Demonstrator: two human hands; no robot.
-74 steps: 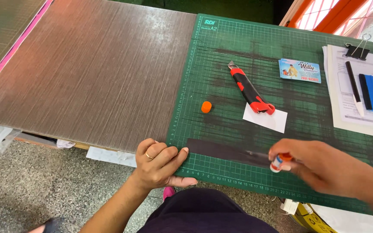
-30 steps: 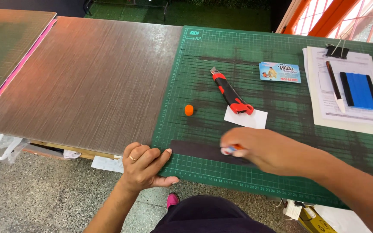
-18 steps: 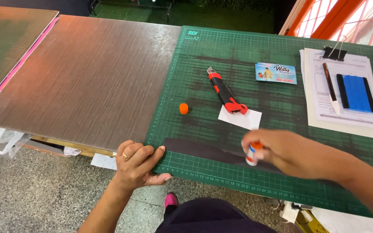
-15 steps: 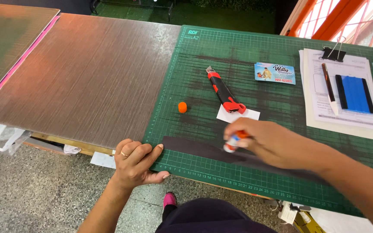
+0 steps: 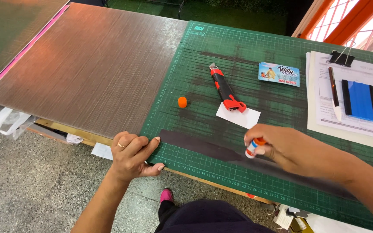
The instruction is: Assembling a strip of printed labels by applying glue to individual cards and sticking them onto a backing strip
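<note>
Brown board at 10 o'clock. Green cutting mat right of it. Dark strip lies along the mat's near edge, 6 o'clock. Left hand flat, fingers together, pinning the strip's left end. Right hand clamped on glue stick, tip on the strip. Orange cap at 11 o'clock of it.

Soft, even daylight lit the scene, brightest at the upper right, where the orange-framed window was washed out. The brown panel carried a pale sheen toward its near left corner, and shadows on the green cutting mat were faint. Focus was sharp overall, with straight edges bowing slightly near the frame's borders.
</note>
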